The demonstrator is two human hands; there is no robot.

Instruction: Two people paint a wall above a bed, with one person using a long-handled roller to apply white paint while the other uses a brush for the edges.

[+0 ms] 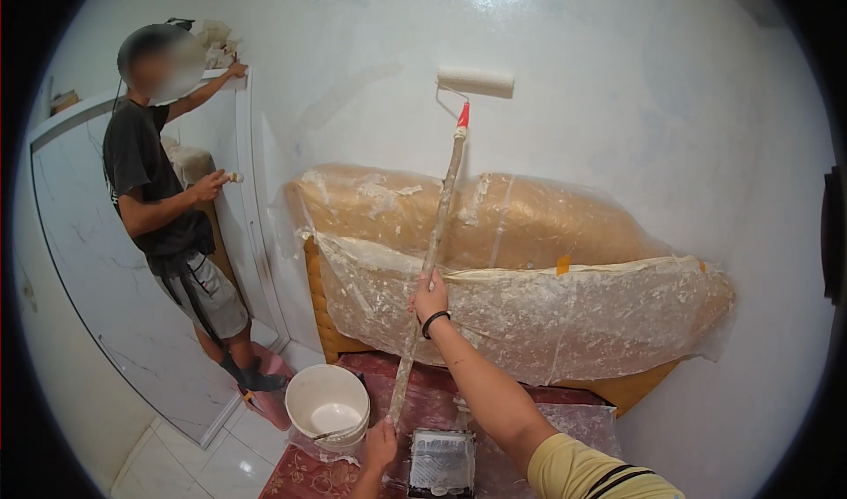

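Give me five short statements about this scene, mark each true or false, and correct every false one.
1. The right hand grips the rough wooden pole higher up than the left hand. True.
2. The fluffy white cylindrical roller sits inside the round white bucket. False: the roller is raised at the white wall.
3. The bucket stands to the left of the black rectangular tray. True.
4. The short grip between pole and wire frame is blue. False: the short grip is red.
5. The co-worker in a dark T-shirt and pale shorts has both hands on the pole. False: neither of the co-worker's hands touches it.
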